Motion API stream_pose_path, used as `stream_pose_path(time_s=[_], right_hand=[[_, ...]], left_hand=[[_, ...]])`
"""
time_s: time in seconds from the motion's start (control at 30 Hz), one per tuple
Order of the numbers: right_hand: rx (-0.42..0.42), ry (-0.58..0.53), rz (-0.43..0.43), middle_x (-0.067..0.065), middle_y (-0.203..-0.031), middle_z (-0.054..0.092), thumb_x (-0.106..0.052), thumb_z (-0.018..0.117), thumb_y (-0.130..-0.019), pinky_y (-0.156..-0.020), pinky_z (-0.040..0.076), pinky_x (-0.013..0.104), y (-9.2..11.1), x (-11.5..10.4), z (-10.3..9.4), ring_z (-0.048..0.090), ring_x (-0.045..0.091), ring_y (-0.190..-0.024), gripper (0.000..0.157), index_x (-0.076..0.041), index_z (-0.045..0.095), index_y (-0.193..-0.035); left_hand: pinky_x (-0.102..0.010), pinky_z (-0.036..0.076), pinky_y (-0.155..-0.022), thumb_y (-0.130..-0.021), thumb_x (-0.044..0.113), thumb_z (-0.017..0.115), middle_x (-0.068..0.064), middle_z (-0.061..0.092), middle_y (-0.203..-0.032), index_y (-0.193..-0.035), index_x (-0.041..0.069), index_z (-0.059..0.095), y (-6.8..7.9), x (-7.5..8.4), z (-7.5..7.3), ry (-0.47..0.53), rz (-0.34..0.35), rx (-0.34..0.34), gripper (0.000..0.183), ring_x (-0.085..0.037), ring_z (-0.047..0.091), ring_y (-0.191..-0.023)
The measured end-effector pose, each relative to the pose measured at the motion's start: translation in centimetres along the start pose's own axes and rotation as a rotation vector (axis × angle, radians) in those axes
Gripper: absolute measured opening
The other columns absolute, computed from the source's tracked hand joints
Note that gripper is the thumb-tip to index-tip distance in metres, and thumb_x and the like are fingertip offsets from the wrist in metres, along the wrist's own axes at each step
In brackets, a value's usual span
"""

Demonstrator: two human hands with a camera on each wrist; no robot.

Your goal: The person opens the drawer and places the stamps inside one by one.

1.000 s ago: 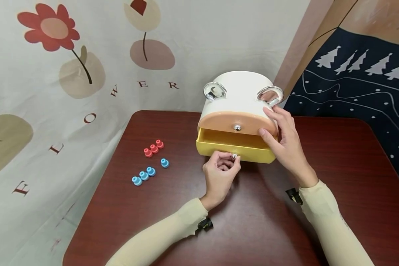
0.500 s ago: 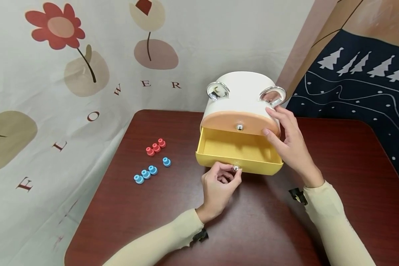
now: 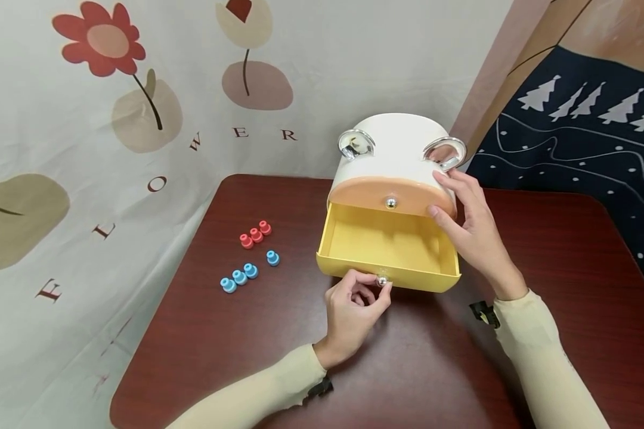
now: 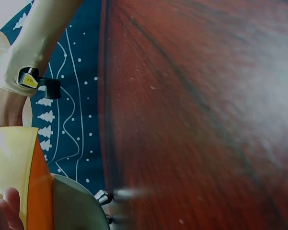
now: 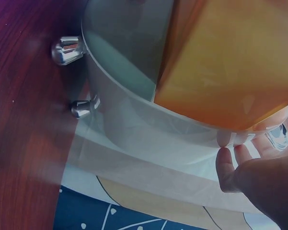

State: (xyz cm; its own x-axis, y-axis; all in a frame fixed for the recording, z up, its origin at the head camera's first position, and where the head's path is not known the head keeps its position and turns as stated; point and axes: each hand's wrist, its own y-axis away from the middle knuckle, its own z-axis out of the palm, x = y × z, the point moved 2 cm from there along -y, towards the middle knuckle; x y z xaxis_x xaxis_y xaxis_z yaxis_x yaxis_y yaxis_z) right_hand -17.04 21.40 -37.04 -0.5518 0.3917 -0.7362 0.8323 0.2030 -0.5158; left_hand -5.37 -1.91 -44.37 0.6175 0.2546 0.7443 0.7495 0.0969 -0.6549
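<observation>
Left hand (image 3: 349, 313) had its fingers clamped on the knob (image 3: 382, 280) of the yellow drawer (image 3: 424, 282), which jutted from the box (image 3: 394, 140) near the desk's (image 3: 418, 363) far edge. Right hand (image 3: 474, 235) rested on the box's right side, thumb and fingers apart. Three red pegs (image 3: 256, 236) and four blue pegs (image 3: 240, 277) sat to the left, well apart from the box.

The drawer (image 3: 424, 282) looks smooth, its knob (image 3: 383, 281) metallic.

Looks like a room corner, perhaps in a home, judging by flower-printed cloth (image 3: 166, 161) behind the red-brown table (image 3: 418, 369) and tree-patterned cloth (image 3: 579, 140) beyond its far right corner.
</observation>
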Motion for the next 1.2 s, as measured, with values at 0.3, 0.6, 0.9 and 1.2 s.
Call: stream_pose_path(time_s=[0.3, 0.6, 0.9, 1.2], right_hand=[[0.002, -0.007, 0.010, 0.010, -0.164, 0.045, 0.008, 0.076, -0.095, -0.123, 0.030, 0.046, 0.2, 0.0, -0.1, 0.036, 0.019, -0.149, 0.068, -0.012, 0.058, -0.158], [0.006, -0.014, 0.012, 0.009, -0.164, 0.045, 0.007, 0.076, -0.096, -0.123, 0.029, 0.048, 0.1, 0.1, 0.0, 0.035, 0.023, -0.150, 0.067, -0.012, 0.058, -0.158], [0.006, -0.018, 0.017, 0.008, -0.165, 0.044, 0.007, 0.076, -0.096, -0.123, 0.029, 0.052, 0.1, 0.2, 0.0, 0.035, 0.022, -0.150, 0.068, -0.013, 0.058, -0.158], [0.005, -0.017, 0.017, 0.008, -0.165, 0.044, 0.006, 0.075, -0.097, -0.123, 0.029, 0.050, 0.1, 0.1, 0.1, 0.035, 0.022, -0.151, 0.066, -0.013, 0.058, -0.158]], left_hand=[[-0.024, 0.048, -0.045, -0.085, -0.002, 0.089, -0.007, 0.074, -0.080, -0.099, 0.007, 0.072, 0.1, -0.1, 0.0, -0.010, 0.019, -0.015, 0.024, -0.012, 0.061, -0.054], [-0.024, 0.047, -0.044, -0.087, -0.004, 0.085, -0.004, 0.078, -0.091, -0.110, 0.005, 0.071, 0.1, -0.5, -1.1, -0.013, 0.086, -0.111, 0.028, -0.012, 0.063, -0.057], [-0.021, 0.039, -0.038, -0.097, 0.010, 0.073, -0.006, 0.074, -0.081, -0.102, 0.001, 0.068, -1.8, -1.1, -3.4, 0.004, 0.274, -0.063, 0.011, -0.012, 0.057, -0.049], [-0.022, 0.039, -0.041, -0.092, 0.005, 0.070, -0.002, 0.062, -0.071, -0.101, 0.000, 0.070, -2.8, -1.2, -5.3, -0.026, 0.268, 0.026, 0.010, -0.013, 0.050, -0.049]])
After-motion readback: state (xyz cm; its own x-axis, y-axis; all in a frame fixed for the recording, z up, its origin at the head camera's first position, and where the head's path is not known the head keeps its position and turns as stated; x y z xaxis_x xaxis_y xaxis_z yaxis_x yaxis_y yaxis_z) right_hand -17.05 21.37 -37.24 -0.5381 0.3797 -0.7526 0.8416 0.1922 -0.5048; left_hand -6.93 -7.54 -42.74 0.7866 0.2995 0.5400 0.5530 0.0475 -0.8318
